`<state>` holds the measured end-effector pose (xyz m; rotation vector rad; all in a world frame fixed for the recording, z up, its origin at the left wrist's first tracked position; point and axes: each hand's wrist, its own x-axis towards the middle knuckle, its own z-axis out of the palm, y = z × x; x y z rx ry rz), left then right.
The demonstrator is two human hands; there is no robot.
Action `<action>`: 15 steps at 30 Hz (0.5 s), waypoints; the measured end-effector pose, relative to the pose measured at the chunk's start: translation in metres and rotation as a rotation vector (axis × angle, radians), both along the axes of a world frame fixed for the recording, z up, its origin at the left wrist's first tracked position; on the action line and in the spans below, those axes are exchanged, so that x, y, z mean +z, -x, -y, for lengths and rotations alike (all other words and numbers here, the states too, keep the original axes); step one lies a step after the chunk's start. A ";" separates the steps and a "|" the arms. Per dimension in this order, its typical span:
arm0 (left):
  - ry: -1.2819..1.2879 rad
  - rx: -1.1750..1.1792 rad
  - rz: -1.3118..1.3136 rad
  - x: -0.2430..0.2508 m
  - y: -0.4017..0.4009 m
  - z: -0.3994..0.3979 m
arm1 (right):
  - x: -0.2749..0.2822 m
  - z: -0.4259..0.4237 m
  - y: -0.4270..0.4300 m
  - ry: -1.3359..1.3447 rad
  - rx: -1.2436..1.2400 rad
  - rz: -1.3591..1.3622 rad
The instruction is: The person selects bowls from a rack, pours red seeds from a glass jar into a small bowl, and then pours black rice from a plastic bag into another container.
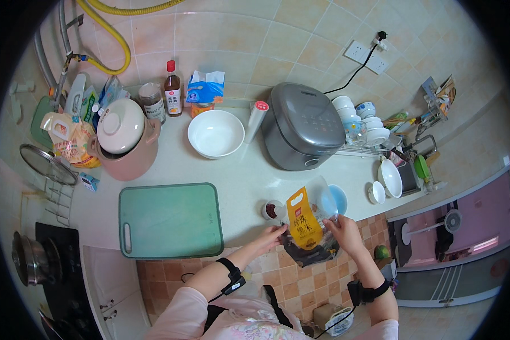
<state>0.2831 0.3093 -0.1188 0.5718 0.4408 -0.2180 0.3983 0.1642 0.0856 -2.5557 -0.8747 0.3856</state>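
Between my two hands hangs a clear plastic bag of black rice (304, 221) with a yellow printed label, held off the counter's front edge. My left hand (272, 239) pinches its left side, and my right hand (345, 233) grips the upper right side. Dark grains fill the lower part of the bag. Just behind it on the counter stands a small cup (273, 210) with dark red grains inside. A light blue bowl (339, 199) shows behind the bag's clear top, partly covered by it.
A green cutting board (170, 221) lies left on the white counter (242, 187). Behind stand a white bowl (216, 134), a grey rice cooker (304, 127) and a pink pot (129, 159) with a tilted lid. Small white bowls (377, 193) sit right, by the sink (409, 176).
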 end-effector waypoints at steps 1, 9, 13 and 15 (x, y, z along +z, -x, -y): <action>-0.003 -0.003 -0.001 -0.002 -0.001 0.001 | 0.002 -0.003 0.000 0.031 0.010 0.012; 0.129 0.071 0.026 -0.014 -0.003 0.005 | 0.015 -0.019 0.001 0.093 0.044 0.085; 0.129 0.084 0.034 -0.008 -0.001 0.003 | 0.016 -0.025 0.001 0.122 0.087 0.075; 0.117 0.084 0.027 -0.006 0.000 0.004 | 0.015 -0.025 0.002 0.176 0.086 0.082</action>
